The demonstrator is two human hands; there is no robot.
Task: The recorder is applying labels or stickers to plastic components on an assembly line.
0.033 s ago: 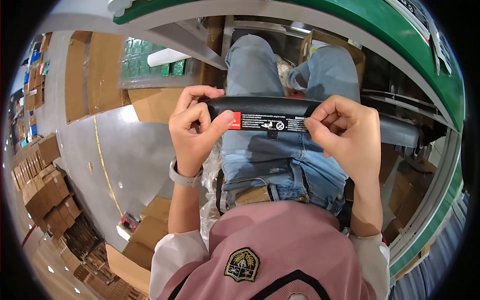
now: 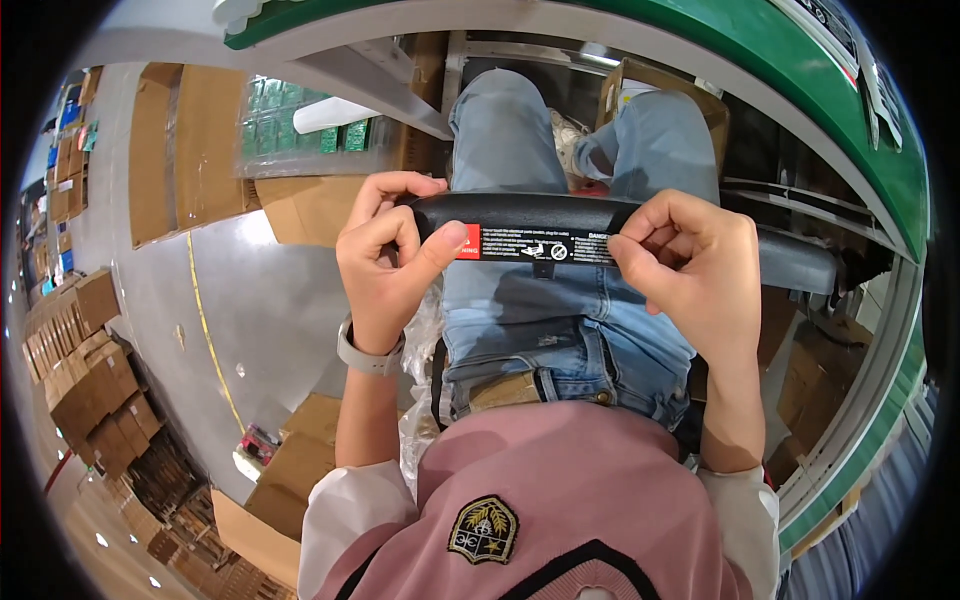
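A grey concrete floor (image 2: 270, 300) with a yellow painted line (image 2: 205, 330) spreads along the left side beneath a seated person in blue jeans (image 2: 540, 310) and a pink top (image 2: 560, 500), with a curved green frame (image 2: 800, 80) arching over the top right edge of the view. Flattened brown cardboard sheets (image 2: 190, 140) lie on the floor's far left, and stacks of cardboard boxes (image 2: 85, 370) line its lower left edge. Across the lap, just above the knees, runs a long black padded bar (image 2: 540, 225), level and crosswise (its grey right end (image 2: 800, 265) passes out behind the right wrist), carrying a black printed label with a red end (image 2: 530, 245) on the side that faces up, which judging by the pose is why the bar is held flat toward the eyes. The 2 hands brace it from either side: the left hand (image 2: 385, 265), with a pale wristband (image 2: 368, 358), curls its fingers over the bar's left end and presses the thumb on the label's red end, while the right hand (image 2: 690, 270) pinches the label's right edge between thumb and forefinger, seemingly to smooth or lift it. Crinkled clear plastic wrap (image 2: 420, 380) hangs beside the left hip.
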